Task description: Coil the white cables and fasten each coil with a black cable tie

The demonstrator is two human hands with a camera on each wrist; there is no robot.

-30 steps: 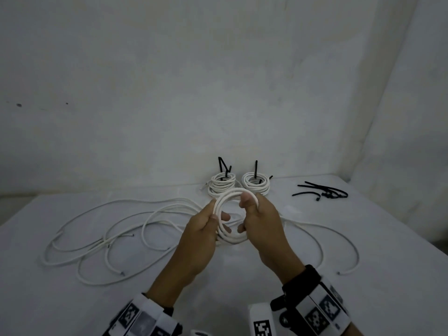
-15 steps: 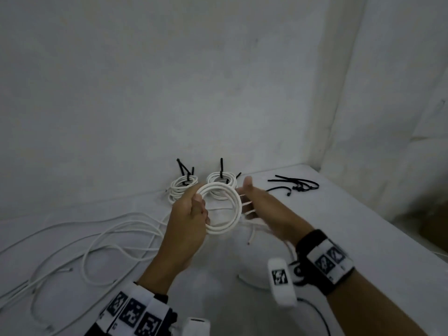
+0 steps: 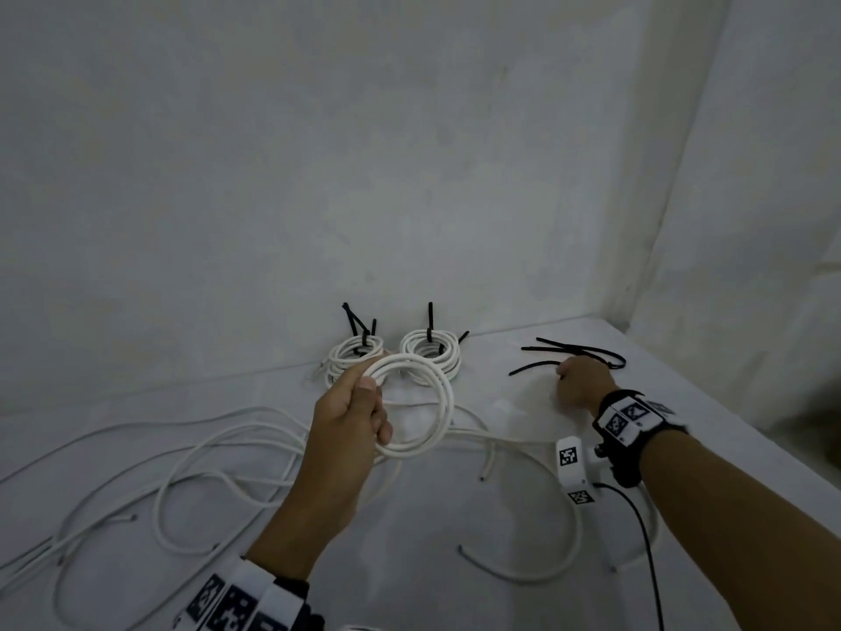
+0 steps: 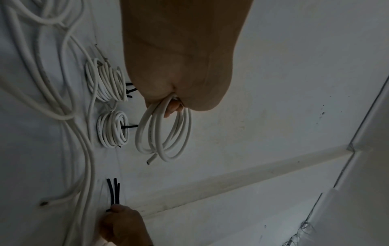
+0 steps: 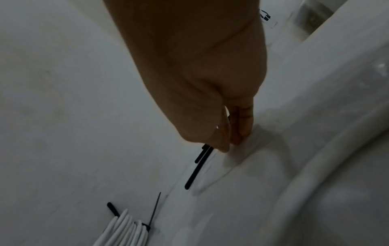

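Observation:
My left hand holds an untied white cable coil up above the table, thumb and fingers curled round its left side; the left wrist view shows that coil hanging from the fingers with a free end. My right hand is down on the bunch of loose black cable ties at the back right. Its fingertips pinch black ties against the white tabletop. Two tied coils lie by the back wall, black tie tails sticking up.
Several loose white cables sprawl over the left and middle of the table, with one curved length in front of my right arm. White walls close in behind and on the right. The table's right edge runs near my right wrist.
My right hand let go of the coil and moved right onto the black ties. The left hand alone keeps the coil. The view has turned to the right.

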